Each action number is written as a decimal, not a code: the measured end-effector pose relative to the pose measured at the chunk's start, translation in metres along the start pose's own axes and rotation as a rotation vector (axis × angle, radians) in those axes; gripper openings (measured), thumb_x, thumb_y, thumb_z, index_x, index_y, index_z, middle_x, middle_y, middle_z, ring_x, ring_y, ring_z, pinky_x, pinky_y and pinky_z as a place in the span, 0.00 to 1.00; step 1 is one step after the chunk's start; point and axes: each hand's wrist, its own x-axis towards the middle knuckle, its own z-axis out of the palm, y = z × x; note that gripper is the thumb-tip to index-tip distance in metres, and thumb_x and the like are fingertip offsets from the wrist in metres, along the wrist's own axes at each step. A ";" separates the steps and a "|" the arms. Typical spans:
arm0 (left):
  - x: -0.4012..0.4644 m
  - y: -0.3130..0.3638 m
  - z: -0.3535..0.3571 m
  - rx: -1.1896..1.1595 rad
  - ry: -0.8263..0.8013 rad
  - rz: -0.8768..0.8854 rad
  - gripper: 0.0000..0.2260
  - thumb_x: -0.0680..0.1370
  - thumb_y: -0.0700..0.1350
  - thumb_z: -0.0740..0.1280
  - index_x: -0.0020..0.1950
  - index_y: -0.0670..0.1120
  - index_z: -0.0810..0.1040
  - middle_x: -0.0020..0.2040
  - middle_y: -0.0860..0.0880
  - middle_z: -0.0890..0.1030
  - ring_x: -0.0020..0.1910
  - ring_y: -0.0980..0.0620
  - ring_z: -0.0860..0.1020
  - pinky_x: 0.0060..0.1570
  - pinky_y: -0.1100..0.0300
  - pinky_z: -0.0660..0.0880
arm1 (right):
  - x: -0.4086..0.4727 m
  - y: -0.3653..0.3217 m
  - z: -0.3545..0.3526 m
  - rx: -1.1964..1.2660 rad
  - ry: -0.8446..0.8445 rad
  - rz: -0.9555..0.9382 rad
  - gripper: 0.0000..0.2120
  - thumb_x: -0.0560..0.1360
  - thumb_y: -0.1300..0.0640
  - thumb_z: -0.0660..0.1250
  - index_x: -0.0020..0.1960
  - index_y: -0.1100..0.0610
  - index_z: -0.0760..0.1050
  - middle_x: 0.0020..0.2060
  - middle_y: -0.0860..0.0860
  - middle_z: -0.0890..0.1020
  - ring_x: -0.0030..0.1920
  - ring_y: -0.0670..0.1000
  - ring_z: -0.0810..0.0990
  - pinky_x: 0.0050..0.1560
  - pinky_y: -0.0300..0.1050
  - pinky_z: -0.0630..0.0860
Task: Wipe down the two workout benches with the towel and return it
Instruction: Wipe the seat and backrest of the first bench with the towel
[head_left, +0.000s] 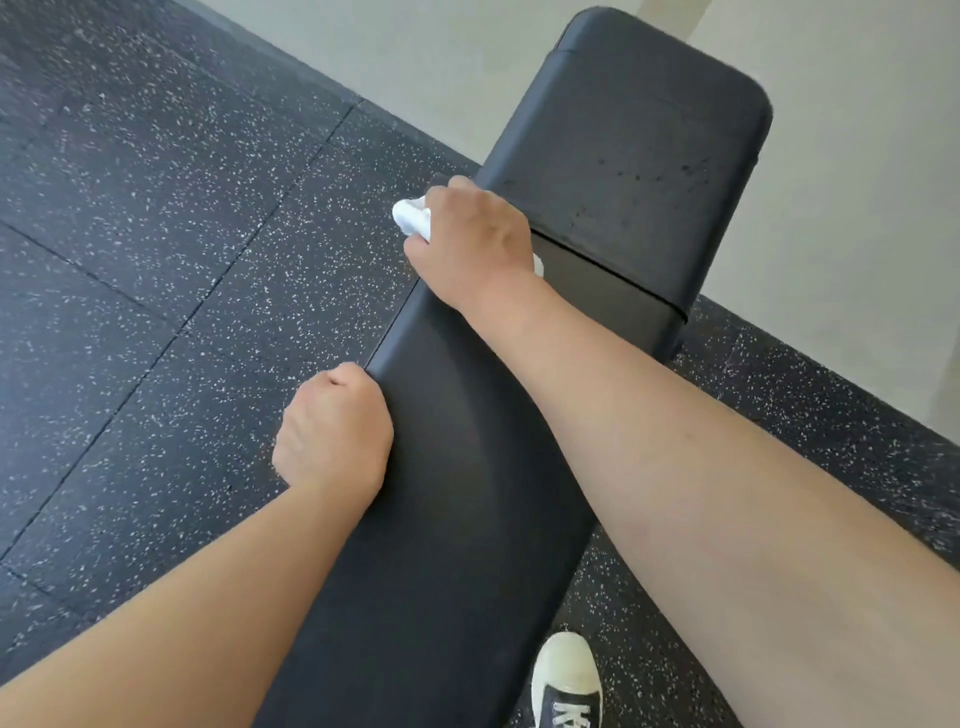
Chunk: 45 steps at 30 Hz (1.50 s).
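No brand or label can be read on the black padded bench (467, 519); the only writing in view is a fragment of white lettering on the dark upper of a shoe (567, 680) at the bottom edge, too cropped to make out. The bench runs from the near bottom toward the pale wall (857, 156), its long pad meeting a shorter, scuffed pad (634, 156) at a seam. The right hand (470, 236) lies across the left edge of the bench just before that seam, fingers curled down around a bunched white towel (410, 218), which shows at the fingertips and again as a small scrap beside the wrist; the hand hides the rest of it. The left hand (332, 431) sits nearer on the same edge, closed into a loose fist with the thumb side against the pad's rim; whether it clasps the rim cannot be told. Black rubber floor tiles (156, 234) flecked with white surround the bench.
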 end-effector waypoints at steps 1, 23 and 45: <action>0.000 -0.001 -0.001 -0.016 -0.047 0.023 0.19 0.80 0.52 0.48 0.43 0.46 0.76 0.46 0.45 0.78 0.48 0.39 0.74 0.50 0.47 0.68 | -0.002 -0.004 0.000 -0.021 -0.022 -0.005 0.14 0.78 0.47 0.64 0.56 0.54 0.80 0.53 0.52 0.79 0.51 0.58 0.81 0.43 0.47 0.67; -0.080 -0.322 -0.091 0.023 -0.225 0.225 0.15 0.83 0.51 0.45 0.40 0.52 0.65 0.35 0.52 0.73 0.39 0.44 0.76 0.41 0.46 0.75 | -0.293 -0.236 0.068 -0.177 -0.232 -0.594 0.15 0.77 0.44 0.69 0.38 0.54 0.81 0.38 0.50 0.78 0.39 0.55 0.77 0.34 0.46 0.67; -0.098 -0.390 -0.096 0.044 -0.130 0.175 0.09 0.80 0.52 0.59 0.43 0.53 0.76 0.33 0.55 0.77 0.35 0.51 0.76 0.34 0.56 0.69 | -0.259 -0.222 0.064 -0.319 -0.354 -0.569 0.10 0.78 0.42 0.62 0.52 0.46 0.76 0.36 0.48 0.67 0.42 0.57 0.74 0.36 0.48 0.71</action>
